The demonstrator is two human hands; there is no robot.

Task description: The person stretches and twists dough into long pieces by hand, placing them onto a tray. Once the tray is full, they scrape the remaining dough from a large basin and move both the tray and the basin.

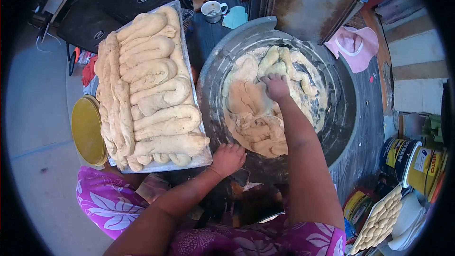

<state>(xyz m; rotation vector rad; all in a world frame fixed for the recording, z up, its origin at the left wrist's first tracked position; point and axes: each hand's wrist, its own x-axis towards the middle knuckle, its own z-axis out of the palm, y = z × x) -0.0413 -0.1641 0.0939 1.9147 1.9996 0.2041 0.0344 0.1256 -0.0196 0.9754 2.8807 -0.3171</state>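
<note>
A large round grey basin (348,114) holds flour-like powder and several lengths of pale dough (303,78). My right hand (276,86) reaches into it and touches the dough near the middle; its fingers are partly bent, and what they hold, if anything, is hidden. My left hand (228,159) rests on the basin's near left rim, its fingers bent over the edge. Left of the basin, a metal tray (201,154) bears many thick folded dough ropes (163,121), with longer ones laid across their left ends.
A cup (213,11) and a turquoise cloth (235,17) are behind the basin. Beside a dark-edged metal sheet (313,2) lies a pink cap (352,47). A yellow lid (88,130) is at left. Paint buckets (424,166) and a tray of small dough pieces (379,220) are at right.
</note>
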